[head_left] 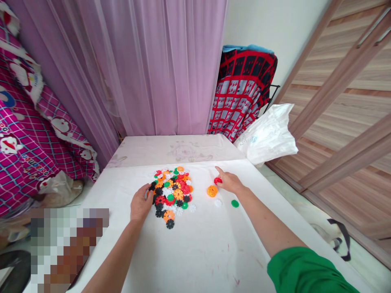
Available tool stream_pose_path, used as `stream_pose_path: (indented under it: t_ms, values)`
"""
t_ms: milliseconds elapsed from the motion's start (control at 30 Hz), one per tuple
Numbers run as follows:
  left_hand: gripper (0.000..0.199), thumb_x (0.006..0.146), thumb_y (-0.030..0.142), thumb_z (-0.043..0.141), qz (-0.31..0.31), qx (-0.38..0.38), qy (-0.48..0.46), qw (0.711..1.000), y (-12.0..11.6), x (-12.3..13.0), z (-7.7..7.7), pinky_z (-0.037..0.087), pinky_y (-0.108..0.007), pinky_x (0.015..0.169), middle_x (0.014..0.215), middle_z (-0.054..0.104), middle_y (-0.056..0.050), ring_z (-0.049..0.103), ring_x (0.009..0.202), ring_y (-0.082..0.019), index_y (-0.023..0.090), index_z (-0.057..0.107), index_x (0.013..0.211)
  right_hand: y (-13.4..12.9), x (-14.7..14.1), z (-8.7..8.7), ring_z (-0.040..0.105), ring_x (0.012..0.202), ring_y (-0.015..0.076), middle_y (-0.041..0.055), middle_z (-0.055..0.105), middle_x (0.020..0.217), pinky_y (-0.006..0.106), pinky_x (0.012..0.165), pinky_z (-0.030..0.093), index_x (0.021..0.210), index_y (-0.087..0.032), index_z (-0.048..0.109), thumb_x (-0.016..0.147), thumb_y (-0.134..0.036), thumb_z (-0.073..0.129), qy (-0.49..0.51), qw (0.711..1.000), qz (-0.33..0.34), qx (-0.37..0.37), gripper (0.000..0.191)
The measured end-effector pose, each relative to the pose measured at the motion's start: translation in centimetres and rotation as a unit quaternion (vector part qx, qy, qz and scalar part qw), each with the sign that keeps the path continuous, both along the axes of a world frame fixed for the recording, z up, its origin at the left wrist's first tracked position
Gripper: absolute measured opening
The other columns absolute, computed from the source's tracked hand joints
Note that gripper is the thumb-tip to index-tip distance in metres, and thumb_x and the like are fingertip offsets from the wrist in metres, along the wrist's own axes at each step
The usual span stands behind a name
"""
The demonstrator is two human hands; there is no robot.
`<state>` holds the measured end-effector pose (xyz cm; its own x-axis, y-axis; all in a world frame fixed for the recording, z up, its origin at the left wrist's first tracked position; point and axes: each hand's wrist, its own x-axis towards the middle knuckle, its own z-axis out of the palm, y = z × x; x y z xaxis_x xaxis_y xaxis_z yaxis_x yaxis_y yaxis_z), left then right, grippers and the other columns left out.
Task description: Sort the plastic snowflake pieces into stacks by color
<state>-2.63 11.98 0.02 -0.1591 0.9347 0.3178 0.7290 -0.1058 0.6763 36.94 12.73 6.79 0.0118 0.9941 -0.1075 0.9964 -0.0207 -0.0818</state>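
A mixed pile of snowflake discs (171,189), small notched plastic pieces in orange, red, black, green and white, lies on the white-covered table (183,260). At the pile's left edge, my left hand (141,202) has its fingers curled around a black snowflake disc (152,186). My right hand (230,182) is closed on a red snowflake disc (217,180), its index finger stretched forward. Just in front of that hand sits an orange snowflake disc stack (212,191). Single white (218,202) and green discs (235,203) lie apart, nearer to me.
A white plastic bag (267,136) stands by the table's far right corner. Purple curtains (171,69) hang behind the table. A red-and-black patterned cloth (241,89) drapes at the back right, with wooden wardrobe doors (339,97) along the right side.
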Motion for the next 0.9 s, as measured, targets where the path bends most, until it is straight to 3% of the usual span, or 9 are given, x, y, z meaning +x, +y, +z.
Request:
stream_pose_path:
  t_ms: [233, 400, 500, 567, 667, 900]
  values:
    - [0.033, 0.083, 0.033, 0.05, 0.004, 0.005, 0.0, 1.0, 0.1, 0.1, -0.1, 0.049, -0.038, 0.1, 0.118, 0.07, -0.006, 0.064, 0.108, -0.024, 0.023, 0.067, 0.11, -0.8, 0.0, 0.7, 0.061, 0.105, 0.021, 0.0087, 0.067, 0.117, 0.031, 0.088, 0.044, 0.147, -0.021, 0.035, 0.084, -0.029, 0.055, -0.006, 1.0, 0.008, 0.021, 0.067]
    - [0.034, 0.083, 0.032, 0.049, 0.009, 0.001, -0.001, 1.0, -0.1, 0.3, 0.4, 0.047, -0.039, 0.102, 0.117, 0.07, -0.006, 0.063, 0.11, -0.024, 0.022, 0.067, 0.11, -3.2, -2.5, 1.1, 0.06, 0.105, 0.0192, 0.0051, 0.069, 0.111, 0.03, 0.09, 0.044, 0.123, -0.022, 0.06, 0.085, -0.02, 0.049, 0.077, 0.987, 0.026, 0.137, 0.039]
    - [0.035, 0.084, 0.033, 0.048, 0.006, -0.01, -0.002, 1.0, -0.2, 0.4, 0.7, 0.047, -0.039, 0.102, 0.118, 0.069, -0.007, 0.063, 0.112, -0.025, 0.021, 0.067, 0.111, -5.8, -6.1, 0.0, 0.063, 0.091, 0.0167, 0.0024, 0.071, 0.097, 0.028, 0.084, 0.046, 0.099, -0.024, 0.067, 0.085, -0.021, 0.05, 0.144, 0.978, 0.069, 0.136, 0.023]
    - [0.035, 0.084, 0.032, 0.048, 0.005, -0.012, -0.003, 1.0, -0.3, 0.5, 0.8, 0.047, -0.039, 0.102, 0.118, 0.069, -0.007, 0.063, 0.112, -0.025, 0.021, 0.067, 0.111, -7.6, -8.7, -1.3, 0.064, 0.086, 0.0158, 0.0013, 0.071, 0.096, 0.027, 0.08, 0.046, 0.096, -0.025, 0.066, 0.083, -0.023, 0.055, 0.176, 0.974, 0.096, 0.109, 0.018]
    - [0.033, 0.083, 0.031, 0.049, 0.004, -0.005, -0.006, 1.0, -0.3, 0.5, 0.8, 0.047, -0.038, 0.102, 0.116, 0.07, -0.005, 0.063, 0.111, -0.023, 0.022, 0.068, 0.109, -9.5, -11.4, -3.2, 0.062, 0.096, 0.0175, 0.0014, 0.07, 0.102, 0.028, 0.085, 0.045, 0.098, -0.025, 0.064, 0.079, -0.022, 0.06, 0.197, 0.971, 0.094, 0.101, 0.02]
    - [0.034, 0.083, 0.031, 0.048, 0.003, -0.019, -0.006, 1.0, -0.4, 0.6, 1.0, 0.047, -0.039, 0.102, 0.119, 0.069, -0.006, 0.063, 0.111, -0.024, 0.022, 0.067, 0.109, -10.2, -12.9, -4.6, 0.06, 0.099, 0.0211, 0.0039, 0.069, 0.104, 0.032, 0.085, 0.047, 0.103, -0.025, 0.061, 0.079, -0.021, 0.057, 0.184, 0.976, 0.022, 0.113, 0.025]
